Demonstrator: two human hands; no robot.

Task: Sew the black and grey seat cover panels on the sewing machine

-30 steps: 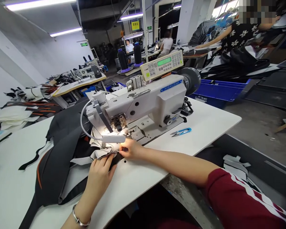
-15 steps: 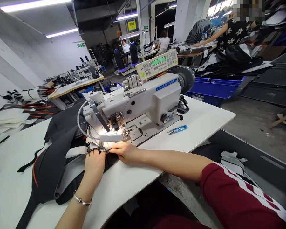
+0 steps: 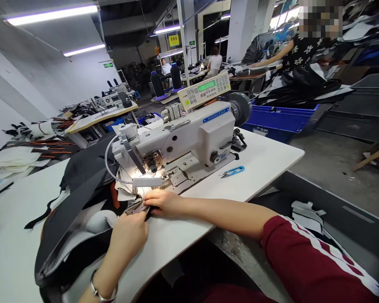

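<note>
A white sewing machine [image 3: 189, 134] stands on the table, its lamp [image 3: 147, 182] lighting the needle area. Black and white fabric [image 3: 78, 202] lies bunched to its left, with one edge running under the machine head. My left hand [image 3: 131, 231], a bracelet at its wrist, is closed on the near edge of this fabric. Just beyond it, my right hand [image 3: 166, 203] rests by the needle plate, fingers stretched forward and pressing on the fabric's edge. The fingertips of the left hand are hidden in the folds.
Blue thread snips [image 3: 233, 171] lie on the white table [image 3: 265, 155], right of the machine. A grey bin [image 3: 341, 227] with cut pieces stands below on the right. Behind are a blue crate [image 3: 278, 118] and a person in a flowered top [image 3: 306, 50].
My left hand has moved nearer and slightly right, drawing the fabric edge with it. The fabric on the left has shifted and folded open, and an orange strip now shows. My right hand stays almost still.
</note>
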